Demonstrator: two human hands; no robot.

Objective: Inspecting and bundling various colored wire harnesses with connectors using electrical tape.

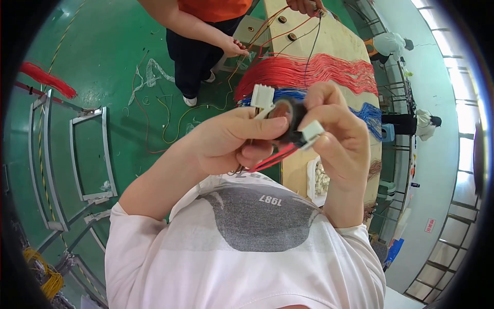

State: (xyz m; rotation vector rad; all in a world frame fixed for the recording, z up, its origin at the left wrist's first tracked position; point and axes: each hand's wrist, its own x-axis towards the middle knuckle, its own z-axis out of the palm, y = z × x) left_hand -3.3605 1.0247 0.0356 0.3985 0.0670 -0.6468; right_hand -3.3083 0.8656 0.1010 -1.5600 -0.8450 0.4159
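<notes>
My left hand (226, 138) is closed, its thumb pressed over the side of a roll of black tape (297, 114). A white plug connector (263, 96) sticks up beside that thumb. My right hand (342, 131) pinches a second white connector (312, 132) between thumb and fingers, close against the tape roll, with other fingers curled at the roll's far side. Red wires (275, 158) run from near this connector down toward my left palm, where dark wire ends also show. Exactly how the tape meets the wires is hidden.
Beyond my hands, a long wooden table (347, 41) carries a spread of red wires (319, 72) and blue wires (368, 117). Near my right forearm stands a white bin (315, 180) of small pale parts. A co-worker in an orange top (221, 7) handles wires. Metal frames (77, 154) stand left.
</notes>
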